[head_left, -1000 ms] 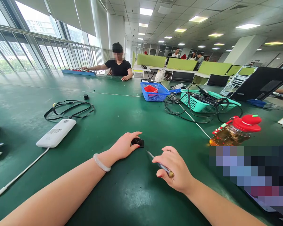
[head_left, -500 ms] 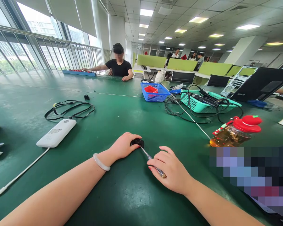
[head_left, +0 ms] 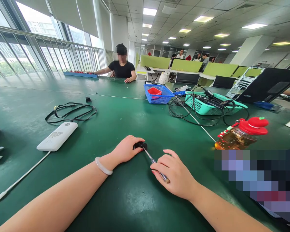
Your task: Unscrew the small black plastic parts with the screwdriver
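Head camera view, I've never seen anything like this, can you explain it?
No machine here, just a person working bare-handed; every picture comes from one camera on their head, looking forward and down. The left hand grips a small black block on the green table. The right hand holds a slim, screwdriver-like tool, its tip at the block. Around them are a white device to the left, a red-lidded bottle to the right, and a blue basket and a turquoise basket farther back.

The left hand [head_left: 127, 149] pinches a small black block [head_left: 139, 145] on the green table [head_left: 111, 206]. Right of the block, the right hand [head_left: 177, 174] holds a screwdriver [head_left: 153, 159], tip against it. Left of the block lies a white power bank [head_left: 58, 137].
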A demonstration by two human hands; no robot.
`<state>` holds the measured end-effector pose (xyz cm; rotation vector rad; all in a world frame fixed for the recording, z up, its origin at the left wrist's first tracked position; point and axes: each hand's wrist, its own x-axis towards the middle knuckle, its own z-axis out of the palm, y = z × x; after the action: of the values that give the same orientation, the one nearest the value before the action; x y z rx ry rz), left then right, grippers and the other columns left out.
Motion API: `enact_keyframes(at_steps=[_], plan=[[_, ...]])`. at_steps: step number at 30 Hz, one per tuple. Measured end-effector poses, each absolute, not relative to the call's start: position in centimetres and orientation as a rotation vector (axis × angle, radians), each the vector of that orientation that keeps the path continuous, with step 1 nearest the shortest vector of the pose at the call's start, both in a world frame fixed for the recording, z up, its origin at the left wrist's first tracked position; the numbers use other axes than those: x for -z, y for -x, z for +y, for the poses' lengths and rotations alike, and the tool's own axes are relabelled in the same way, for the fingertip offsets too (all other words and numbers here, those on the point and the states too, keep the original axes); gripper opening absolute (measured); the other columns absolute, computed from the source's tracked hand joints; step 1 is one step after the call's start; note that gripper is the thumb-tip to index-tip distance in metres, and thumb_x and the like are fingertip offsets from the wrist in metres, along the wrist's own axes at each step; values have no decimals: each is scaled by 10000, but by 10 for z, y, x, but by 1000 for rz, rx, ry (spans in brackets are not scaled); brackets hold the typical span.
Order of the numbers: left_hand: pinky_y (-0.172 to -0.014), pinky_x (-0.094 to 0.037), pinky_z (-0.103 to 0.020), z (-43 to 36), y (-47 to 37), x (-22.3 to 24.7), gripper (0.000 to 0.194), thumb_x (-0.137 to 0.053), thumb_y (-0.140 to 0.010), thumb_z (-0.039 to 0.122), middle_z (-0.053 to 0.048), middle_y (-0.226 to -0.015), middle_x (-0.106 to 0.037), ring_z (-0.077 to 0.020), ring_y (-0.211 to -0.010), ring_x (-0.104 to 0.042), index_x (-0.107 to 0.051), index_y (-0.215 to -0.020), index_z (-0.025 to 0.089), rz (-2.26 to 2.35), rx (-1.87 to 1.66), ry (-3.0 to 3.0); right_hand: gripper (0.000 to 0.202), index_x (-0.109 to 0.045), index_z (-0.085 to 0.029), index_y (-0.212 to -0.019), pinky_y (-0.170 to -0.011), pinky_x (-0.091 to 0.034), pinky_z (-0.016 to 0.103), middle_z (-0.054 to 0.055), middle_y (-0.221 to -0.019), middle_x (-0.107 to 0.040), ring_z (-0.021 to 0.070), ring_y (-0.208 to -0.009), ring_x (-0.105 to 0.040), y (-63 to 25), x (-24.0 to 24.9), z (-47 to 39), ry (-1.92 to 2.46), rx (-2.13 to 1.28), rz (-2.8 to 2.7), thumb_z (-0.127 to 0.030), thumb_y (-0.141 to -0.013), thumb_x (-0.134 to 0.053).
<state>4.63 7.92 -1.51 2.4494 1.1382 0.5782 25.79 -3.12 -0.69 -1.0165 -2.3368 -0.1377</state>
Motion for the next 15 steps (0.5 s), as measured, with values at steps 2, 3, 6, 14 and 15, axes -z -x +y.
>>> enact_keyframes(at_steps=[2,3,6,14,15], plan=[[-952,-485,-381,79,-46,15,342,-601,-861,306,-50,-1073,-706,-236,-1041,-598,-638,-1194,240,1138,-582,-2454,142,-655,-218,-905,-1014,-385,449,-15,-715,-577,127,-658,-535,-258,7,-31,1017,136,-2342,-176,-903,-519],[-953,-486,-382,79,-46,15,342,-601,-860,305,-50,-1069,-706,-236,-1040,-600,-638,-1193,241,1140,-585,-2455,141,-654,-219,-906,-1017,-383,449,-15,-717,-576,127,-659,-536,-258,7,-31,1017,136,-2346,-176,-902,-521],[-952,-490,-386,80,-46,16,345,-602,-855,299,-48,-1067,-706,-237,-1039,-603,-635,-1195,249,1136,-589,-2464,139,-654,-221,-899,-1021,-383,452,-14,-718,-570,129,-659,-537,-258,7,-31,1020,139,-2373,-180,-902,-522],[-959,-487,-386,79,-46,16,351,-598,-853,282,-49,-1073,-705,-236,-1044,-599,-633,-1200,242,1143,-579,-2468,149,-655,-214,-888,-1015,-387,457,-8,-725,-577,133,-673,-539,-257,8,-31,1023,170,-2396,-178,-913,-512],[-959,-487,-387,79,-46,16,351,-598,-853,285,-49,-1075,-704,-236,-1045,-598,-632,-1200,242,1143,-578,-2469,151,-654,-214,-890,-1015,-387,454,-8,-726,-577,133,-675,-540,-257,8,-31,1021,174,-2396,-176,-913,-510]])
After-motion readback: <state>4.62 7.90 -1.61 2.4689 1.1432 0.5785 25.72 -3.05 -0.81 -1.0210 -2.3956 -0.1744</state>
